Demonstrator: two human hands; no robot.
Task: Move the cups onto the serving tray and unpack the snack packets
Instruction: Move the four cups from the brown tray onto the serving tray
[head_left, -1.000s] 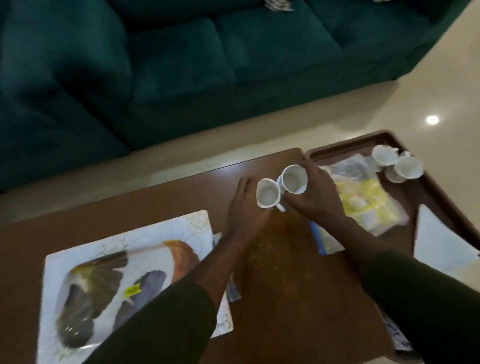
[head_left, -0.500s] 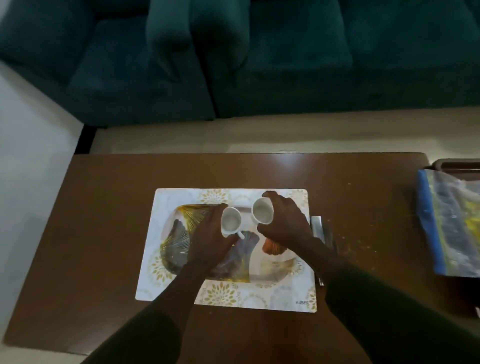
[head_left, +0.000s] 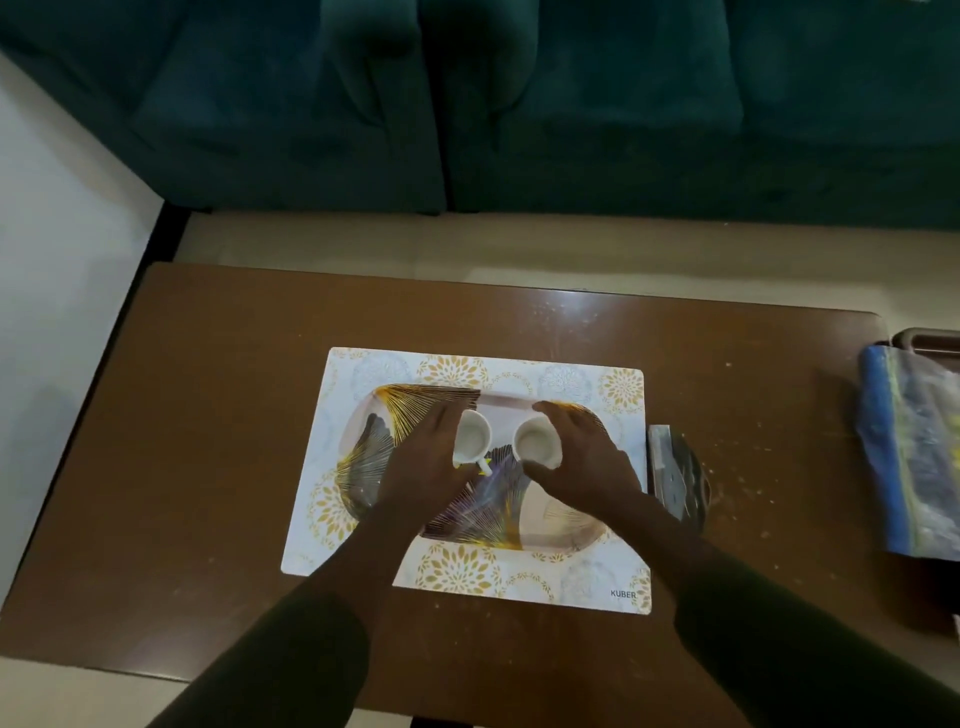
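Cups: your left hand (head_left: 423, 462) wraps one white cup (head_left: 471, 437), your right hand (head_left: 582, 460) the other cup (head_left: 535, 441), centre frame.
Tray: patterned serving tray (head_left: 374, 457) beneath them, on a placemat (head_left: 519, 577).
Packets: snack bag (head_left: 909, 457) at the right edge.

Teal sofa (head_left: 519, 104) along the far side, brown desk (head_left: 208, 441) in the middle, patterned placemat (head_left: 571, 577) on it, pale floor (head_left: 62, 234) left.
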